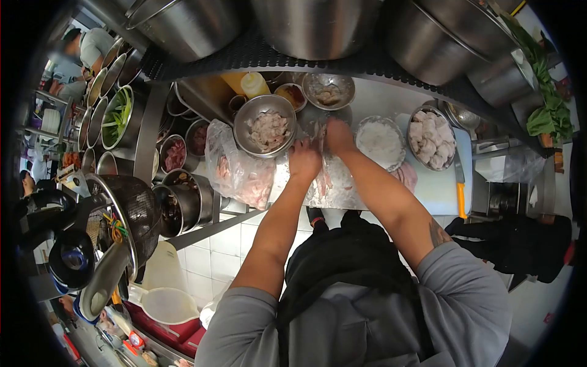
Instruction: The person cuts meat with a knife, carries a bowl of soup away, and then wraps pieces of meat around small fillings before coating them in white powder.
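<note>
Clutching plastic bag [333,183] of meat | left hand [304,160], right hand [338,136] both clenched | mince bowl [243,117] | pale-chunks bowl [408,131]

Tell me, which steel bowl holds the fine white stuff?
The shallow bowl just beside the right hand, between it and the bowl of pale chunks; the others hold lumpy pieces.

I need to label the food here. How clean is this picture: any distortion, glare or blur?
Head view: heavy fisheye, black corners, the shelf bowed into a curve; head view centre: the left hand and right hand are fairly sharp; sheen on the plastic bag hides part of its contents; the co-worker at upper left is blurred.
</note>
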Motion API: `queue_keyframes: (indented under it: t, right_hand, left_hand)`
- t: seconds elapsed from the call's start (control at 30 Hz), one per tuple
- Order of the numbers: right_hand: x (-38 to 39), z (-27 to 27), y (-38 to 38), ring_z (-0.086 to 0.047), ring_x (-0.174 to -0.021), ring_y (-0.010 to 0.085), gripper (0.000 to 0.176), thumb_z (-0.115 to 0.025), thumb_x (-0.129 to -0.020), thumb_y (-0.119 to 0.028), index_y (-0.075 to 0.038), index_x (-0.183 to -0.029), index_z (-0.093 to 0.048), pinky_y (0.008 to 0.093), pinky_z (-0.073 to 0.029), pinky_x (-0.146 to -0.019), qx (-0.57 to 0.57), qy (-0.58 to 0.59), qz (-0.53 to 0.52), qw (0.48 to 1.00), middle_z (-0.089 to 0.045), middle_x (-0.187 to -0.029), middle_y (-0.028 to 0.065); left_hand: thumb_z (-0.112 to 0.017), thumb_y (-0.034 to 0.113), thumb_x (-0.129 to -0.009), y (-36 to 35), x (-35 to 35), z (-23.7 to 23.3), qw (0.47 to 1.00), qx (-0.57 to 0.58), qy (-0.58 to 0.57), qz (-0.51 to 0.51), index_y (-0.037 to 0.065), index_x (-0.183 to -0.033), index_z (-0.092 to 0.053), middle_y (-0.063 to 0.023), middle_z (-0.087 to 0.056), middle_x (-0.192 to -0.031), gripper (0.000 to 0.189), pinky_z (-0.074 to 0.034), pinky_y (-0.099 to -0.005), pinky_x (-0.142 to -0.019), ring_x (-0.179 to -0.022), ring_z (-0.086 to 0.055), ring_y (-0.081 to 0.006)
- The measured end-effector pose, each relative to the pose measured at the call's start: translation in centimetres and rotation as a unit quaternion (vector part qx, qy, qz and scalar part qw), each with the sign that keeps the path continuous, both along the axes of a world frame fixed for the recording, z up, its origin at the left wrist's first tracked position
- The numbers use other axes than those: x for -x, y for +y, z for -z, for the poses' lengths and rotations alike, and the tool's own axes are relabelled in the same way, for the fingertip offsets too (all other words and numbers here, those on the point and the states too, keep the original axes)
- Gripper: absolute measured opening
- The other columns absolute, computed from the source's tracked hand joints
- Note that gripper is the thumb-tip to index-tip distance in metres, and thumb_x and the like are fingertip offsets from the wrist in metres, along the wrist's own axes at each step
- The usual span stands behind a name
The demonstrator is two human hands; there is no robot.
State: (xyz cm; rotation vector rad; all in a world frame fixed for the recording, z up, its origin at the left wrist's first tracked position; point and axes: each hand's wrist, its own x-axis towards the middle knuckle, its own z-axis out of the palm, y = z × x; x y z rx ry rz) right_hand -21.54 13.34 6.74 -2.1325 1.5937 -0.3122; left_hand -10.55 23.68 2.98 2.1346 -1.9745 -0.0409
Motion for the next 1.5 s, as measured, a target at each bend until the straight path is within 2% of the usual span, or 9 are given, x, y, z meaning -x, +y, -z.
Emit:
queue_keyframes:
  t: [0.27,0.63,0.73,0.83,0.93,1.03,1.13,1.33,1.5]
  right_hand:
    - [0.8,-0.5,4.5,-0.061,-0.104,0.0392,0.025,-0.057,-0.084,-0.012,-0.005,-0.107,-0.066,0.0480,-0.051,-0.086,0.009,0.047,-0.056,0.997,-0.063,-0.109,0.0209]
    - [2.8,-0.8,7.9,-0.057,-0.105,0.0304,0.024,-0.058,-0.077,-0.015,-0.004,-0.096,-0.068,0.0428,-0.048,-0.086,0.153,0.110,-0.231,0.954,-0.064,-0.107,0.0102]
    - [3.0,-1.5,8.3,-0.057,-0.107,0.0299,0.025,-0.060,-0.075,-0.015,-0.004,-0.095,-0.068,0.0433,-0.048,-0.088,0.079,0.182,-0.284,0.938,-0.065,-0.107,0.0103]
    - [3.1,-2.9,7.8,-0.061,-0.105,0.0333,0.025,-0.060,-0.076,-0.014,-0.001,-0.096,-0.068,0.0460,-0.049,-0.087,0.090,0.150,-0.247,0.953,-0.067,-0.104,0.0136]
    - [2.3,-4.2,7.0,-0.064,-0.100,0.0387,0.026,-0.060,-0.078,-0.014,0.002,-0.098,-0.066,0.0481,-0.051,-0.086,-0.075,0.203,-0.220,0.951,-0.068,-0.104,0.0190]
    - [1.7,-1.8,4.7,-0.066,-0.094,0.0420,0.026,-0.059,-0.081,-0.015,0.005,-0.096,-0.066,0.0482,-0.053,-0.083,0.006,0.048,-0.119,0.992,-0.067,-0.100,0.0253]
    - [0.5,-0.1,3.1,-0.065,-0.097,0.0418,0.024,-0.059,-0.082,-0.014,0.004,-0.096,-0.067,0.0468,-0.053,-0.083,-0.017,0.028,-0.029,0.999,-0.066,-0.102,0.0284]
    - [-0.2,0.5,-0.9,-0.064,-0.101,0.0413,0.023,-0.056,-0.084,-0.010,0.003,-0.100,-0.065,0.0480,-0.053,-0.085,-0.050,0.120,-0.105,0.986,-0.066,-0.104,0.0275]
    - [0.0,-0.8,-0.8,-0.064,-0.100,0.0422,0.023,-0.052,-0.085,-0.008,0.002,-0.101,-0.066,0.0486,-0.053,-0.086,0.010,0.106,-0.054,0.993,-0.067,-0.103,0.0244]
  left_hand:
    - [-0.052,0.028,-0.091,-1.0,-0.8,-0.5,0.994,-0.084,0.060,0.035,0.021,-0.141,-0.049,-0.0138,-0.038,-0.150,0.051,-0.034,-0.0525,-0.110,-0.133,-0.039,-0.0404]
    - [-0.052,0.028,-0.092,-1.4,-1.1,-0.6,0.991,-0.105,0.078,0.031,0.021,-0.149,-0.039,-0.0137,-0.024,-0.159,0.058,-0.026,-0.0519,-0.116,-0.145,-0.021,-0.0416]
    - [-0.051,0.027,-0.093,-1.6,-1.3,-0.7,0.987,-0.122,0.099,0.025,0.021,-0.148,-0.040,-0.0139,-0.023,-0.159,0.057,-0.024,-0.0513,-0.116,-0.145,-0.020,-0.0411]
    - [-0.048,0.022,-0.093,-1.3,-1.0,-1.8,0.984,-0.132,0.119,0.007,0.021,-0.147,-0.043,-0.0144,-0.024,-0.158,0.054,-0.025,-0.0501,-0.116,-0.144,-0.024,-0.0411]
    - [-0.046,0.017,-0.093,-1.1,-1.1,-1.4,0.985,-0.094,0.147,0.006,0.016,-0.143,-0.047,-0.0155,-0.030,-0.155,0.050,-0.028,-0.0492,-0.115,-0.140,-0.029,-0.0417]
    - [-0.047,0.013,-0.089,0.5,-1.1,-1.2,0.991,-0.037,0.125,0.032,0.009,-0.137,-0.052,-0.0160,-0.040,-0.149,0.048,-0.030,-0.0487,-0.113,-0.136,-0.035,-0.0423]
    - [-0.048,0.010,-0.085,3.4,-0.6,-0.5,0.991,0.012,0.083,0.105,0.004,-0.132,-0.056,-0.0154,-0.048,-0.141,0.048,-0.031,-0.0481,-0.113,-0.134,-0.038,-0.0426]
    - [-0.048,0.009,-0.083,5.9,0.0,-0.6,0.992,-0.001,0.054,0.113,0.006,-0.137,-0.052,-0.0119,-0.051,-0.141,0.054,-0.027,-0.0504,-0.114,-0.135,-0.036,-0.0422]
    - [-0.048,0.011,-0.084,5.9,0.0,-0.9,0.994,-0.029,0.051,0.097,0.007,-0.139,-0.050,-0.0102,-0.048,-0.144,0.055,-0.022,-0.0509,-0.116,-0.138,-0.033,-0.0406]
